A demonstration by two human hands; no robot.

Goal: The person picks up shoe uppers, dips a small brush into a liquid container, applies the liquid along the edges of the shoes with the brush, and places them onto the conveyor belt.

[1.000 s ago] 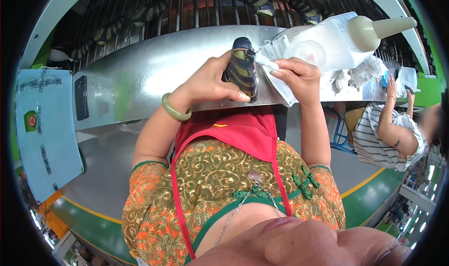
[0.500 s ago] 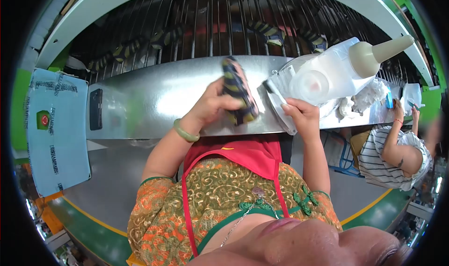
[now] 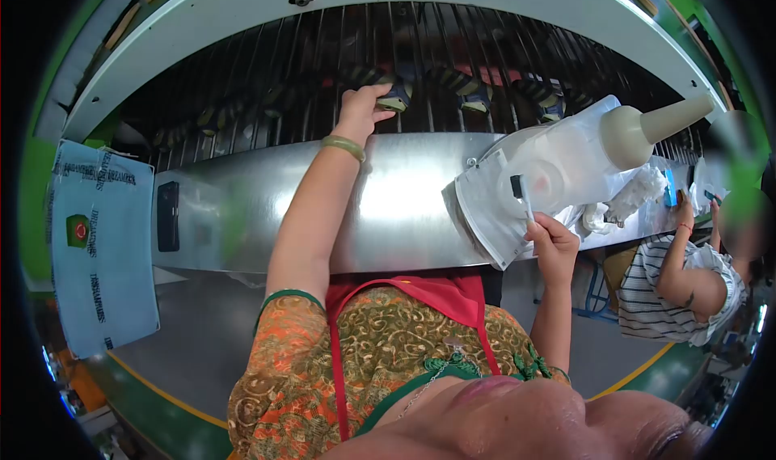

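My left hand [image 3: 361,111], a bangle on its wrist, reaches over the bar rack and grips a dark shoe sole [image 3: 397,99] with yellowish stripes. The sole rests on or just above the bars; which of the two I cannot tell. Pinched in my right hand [image 3: 554,240] is a small white-handled brush [image 3: 521,193] with dark bristles, held upright over a white sheet or pad [image 3: 489,209]. Beside that hand lies a large translucent squeeze bottle [image 3: 558,165] with a beige nozzle, pointing right.
Similar striped soles [image 3: 462,88] lie along the rack bars [image 3: 420,40]. A metal ledge [image 3: 250,169] runs in front of the rack. A black phone [image 3: 167,216] and a blue taped box [image 3: 103,254] are at left. Crumpled white material [image 3: 634,197] and a co-worker [image 3: 675,278] are at right.
My left hand has carried the sole forward from above the ledge to the rack. My right hand has moved slightly right and back, with the brush now more upright.
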